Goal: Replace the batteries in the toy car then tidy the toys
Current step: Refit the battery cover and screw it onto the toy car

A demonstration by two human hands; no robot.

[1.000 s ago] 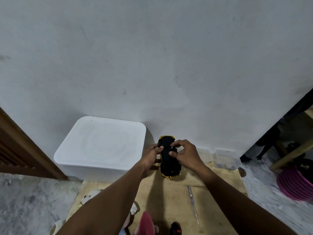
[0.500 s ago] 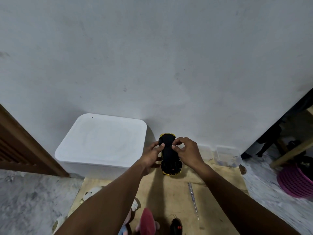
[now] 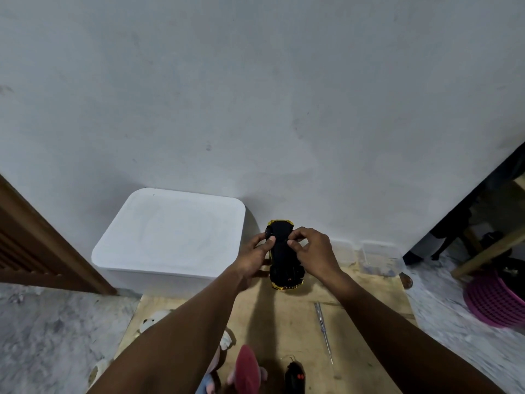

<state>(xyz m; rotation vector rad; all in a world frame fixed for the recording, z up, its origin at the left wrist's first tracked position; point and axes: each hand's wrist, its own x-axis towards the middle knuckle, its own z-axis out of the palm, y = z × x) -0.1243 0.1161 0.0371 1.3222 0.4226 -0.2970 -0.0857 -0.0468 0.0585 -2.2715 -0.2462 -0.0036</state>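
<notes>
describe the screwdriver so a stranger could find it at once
Start at the wooden board against the wall. Just nearer than the black toy car, slightly right, lies the screwdriver. It is the only thin, silvery rod there.

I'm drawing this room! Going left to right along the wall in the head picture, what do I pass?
wooden door → white box → toy car → clear tubs → pink basket

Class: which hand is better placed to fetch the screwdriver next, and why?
Probably the right hand: the screwdriver lies on its side of the board, while the left hand grips the toy car from the far side.
</notes>
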